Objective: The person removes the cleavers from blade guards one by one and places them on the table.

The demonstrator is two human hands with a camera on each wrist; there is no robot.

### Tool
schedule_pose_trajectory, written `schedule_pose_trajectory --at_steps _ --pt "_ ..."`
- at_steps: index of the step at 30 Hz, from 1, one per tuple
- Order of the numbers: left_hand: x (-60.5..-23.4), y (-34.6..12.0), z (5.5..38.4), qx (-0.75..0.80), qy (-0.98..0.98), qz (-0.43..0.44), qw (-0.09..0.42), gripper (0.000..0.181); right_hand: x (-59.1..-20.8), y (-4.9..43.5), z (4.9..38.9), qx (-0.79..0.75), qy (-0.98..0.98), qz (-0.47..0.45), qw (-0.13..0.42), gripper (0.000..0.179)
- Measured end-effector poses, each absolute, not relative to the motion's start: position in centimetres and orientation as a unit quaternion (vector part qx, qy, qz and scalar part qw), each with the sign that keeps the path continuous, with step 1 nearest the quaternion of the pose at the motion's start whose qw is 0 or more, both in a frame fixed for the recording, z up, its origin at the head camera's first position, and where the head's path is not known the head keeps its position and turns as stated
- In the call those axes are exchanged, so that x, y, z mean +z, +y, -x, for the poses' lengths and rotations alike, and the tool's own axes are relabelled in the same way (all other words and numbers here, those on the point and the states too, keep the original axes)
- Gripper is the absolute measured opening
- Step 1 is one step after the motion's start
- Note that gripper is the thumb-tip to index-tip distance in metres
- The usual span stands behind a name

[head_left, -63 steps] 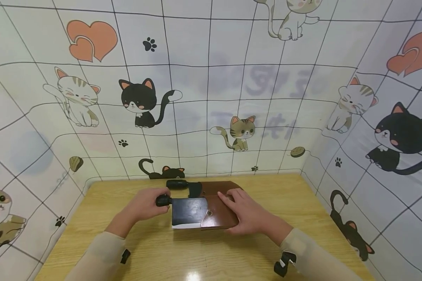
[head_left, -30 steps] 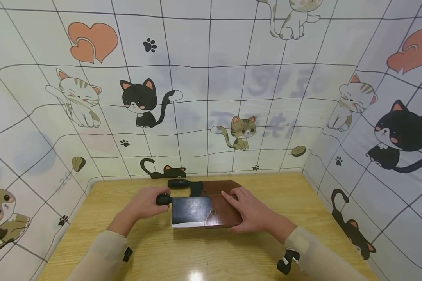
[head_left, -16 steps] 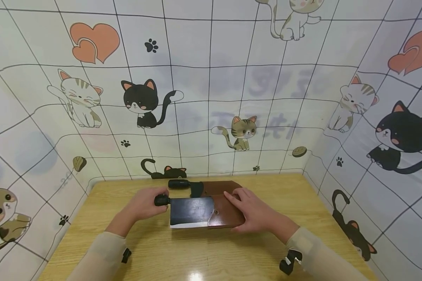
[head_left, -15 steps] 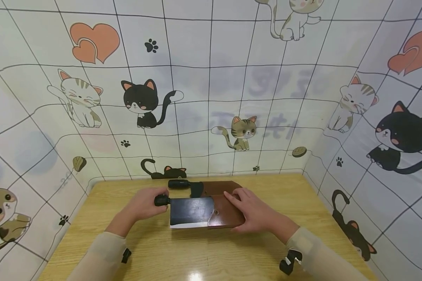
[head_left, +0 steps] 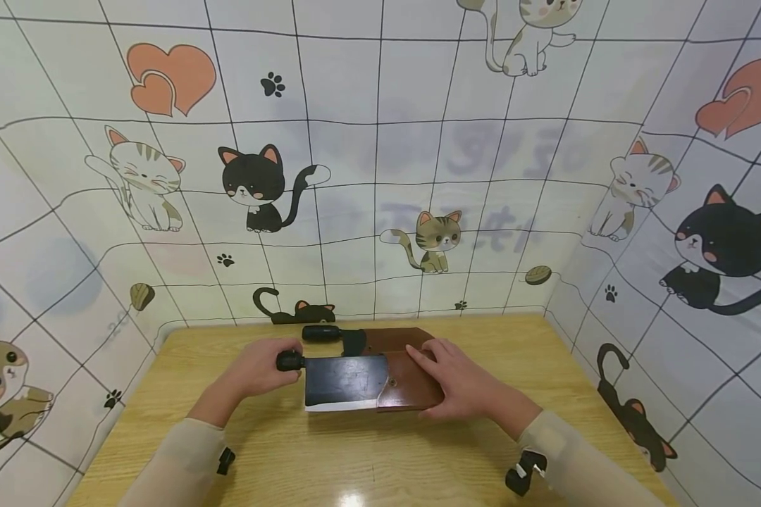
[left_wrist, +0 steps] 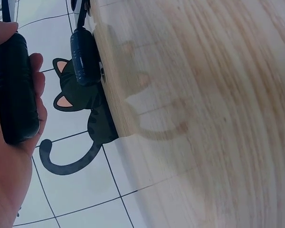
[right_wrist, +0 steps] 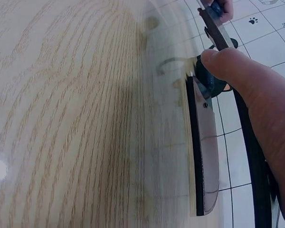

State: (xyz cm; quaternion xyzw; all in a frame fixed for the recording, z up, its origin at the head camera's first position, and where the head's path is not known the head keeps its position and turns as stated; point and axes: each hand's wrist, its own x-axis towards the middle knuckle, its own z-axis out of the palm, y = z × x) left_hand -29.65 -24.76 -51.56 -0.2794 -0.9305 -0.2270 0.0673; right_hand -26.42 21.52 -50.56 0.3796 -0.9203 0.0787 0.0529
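Note:
In the head view my left hand point(head_left: 263, 370) grips the black handle point(left_wrist: 14, 90) of a cleaver, seen close up in the left wrist view. The dark, broad blade point(head_left: 345, 382) points right, its bright edge facing down. The rest of it is hidden inside a brown leather sheath point(head_left: 412, 386) with a metal snap. My right hand point(head_left: 461, 384) holds the sheath's right end, thumb on the front face and fingers behind. Cleaver and sheath are held above the table, in front of a second knife.
The second knife, with a black handle point(head_left: 321, 334) and its own brown sheath point(head_left: 390, 340), lies behind on the wooden table point(head_left: 292, 458). A cat-print wall covering point(head_left: 349, 162) stands along the table's back and sides. Both wrists wear small black devices point(head_left: 525, 473).
The right hand and sheath have shifted rightward, and the left hand a little leftward. More of the cleaver's blade shows outside the sheath. The second knife stays where it was.

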Motion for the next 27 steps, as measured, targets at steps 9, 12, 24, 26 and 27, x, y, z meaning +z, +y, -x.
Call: schedule_pose_trajectory --at_steps 9,12,24,26,27 --pt "-51.09 -24.69 29.43 -0.233 -0.929 0.282 0.059 0.025 -50.44 21.73 26.33 0.082 -0.921 -0.379 0.047 0.126" --pt "-51.09 -24.69 29.44 -0.233 -0.929 0.282 0.059 0.026 -50.52 21.82 26.37 0.081 -0.921 -0.378 0.045 0.126" --pt "-51.34 -25.01 29.58 -0.248 -0.924 0.285 0.055 0.025 -50.32 22.34 26.28 0.089 -0.918 -0.384 0.046 0.128" --pt "-51.29 -25.02 29.51 -0.247 -0.925 0.285 0.052 0.025 -50.33 22.44 26.3 0.088 -0.916 -0.389 0.051 0.129" --pt "-51.23 -25.02 29.47 -0.246 -0.925 0.285 0.052 0.025 -50.33 22.49 26.29 0.089 -0.915 -0.391 0.053 0.13"
